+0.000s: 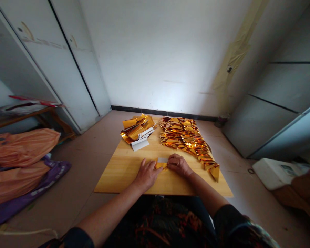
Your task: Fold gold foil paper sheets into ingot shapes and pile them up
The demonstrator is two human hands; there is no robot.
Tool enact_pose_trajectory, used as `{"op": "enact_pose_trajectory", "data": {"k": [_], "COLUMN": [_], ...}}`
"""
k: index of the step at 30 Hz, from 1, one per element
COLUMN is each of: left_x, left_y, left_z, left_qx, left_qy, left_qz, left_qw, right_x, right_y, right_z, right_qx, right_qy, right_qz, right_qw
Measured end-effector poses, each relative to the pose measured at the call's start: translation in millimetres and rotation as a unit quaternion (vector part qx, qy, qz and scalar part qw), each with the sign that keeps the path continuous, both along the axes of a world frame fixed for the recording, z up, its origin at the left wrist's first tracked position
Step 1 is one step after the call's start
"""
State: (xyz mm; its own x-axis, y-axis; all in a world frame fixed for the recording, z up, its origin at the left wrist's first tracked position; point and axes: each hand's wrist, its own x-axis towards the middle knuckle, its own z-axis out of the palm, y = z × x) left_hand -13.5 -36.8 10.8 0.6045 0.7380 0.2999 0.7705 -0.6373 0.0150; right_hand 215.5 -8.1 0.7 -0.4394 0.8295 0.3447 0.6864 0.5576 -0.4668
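Note:
Both my hands rest on a small wooden board (119, 175) in front of me. My left hand (146, 174) and my right hand (179, 164) pinch a small piece of gold foil paper (160, 165) between them, fingers closed on it against the board. A loose stack of flat gold foil sheets (136, 130) with white backing lies at the far left of the board. A large pile of folded gold paper pieces (188, 139) runs along the far right side down to the board's right edge.
Orange and purple bags (20, 162) lie on the floor at the left. A white box (274, 172) sits on the floor at the right. White cabinet doors (67, 69) and a wall stand behind the board.

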Motion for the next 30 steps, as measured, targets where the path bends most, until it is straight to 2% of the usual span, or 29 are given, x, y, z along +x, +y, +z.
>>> {"op": "enact_pose_trajectory", "data": {"k": [5, 8, 12, 18, 25, 30], "left_x": [0, 1, 1, 2, 2, 3], "left_y": [-1, -1, -3, -4, -3, -4], "left_z": [-2.9, -5.6, -6.2, -4.1, -10.3, -7.2], "left_qx": [0.008, 0.026, 0.040, 0.020, -0.025, -0.065], "left_qy": [-0.014, -0.007, 0.014, 0.028, 0.005, -0.001], "left_qz": [-0.003, -0.002, -0.003, 0.000, 0.007, 0.014], "left_qw": [1.000, 1.000, 0.999, 0.999, 1.000, 0.998], "right_x": [-10, -16, -23, -29, -30, -30], "right_y": [0, 0, 0, 2, 6, 7], "right_z": [5.5, 11.4, 20.6, 28.7, 29.7, 30.2], "right_qx": [-0.034, -0.060, -0.105, -0.155, -0.178, -0.174], "right_qy": [0.009, -0.020, -0.061, -0.101, -0.127, -0.130], "right_qz": [-0.049, -0.099, -0.132, -0.172, -0.175, -0.173], "right_qw": [0.998, 0.993, 0.984, 0.968, 0.960, 0.961]}}
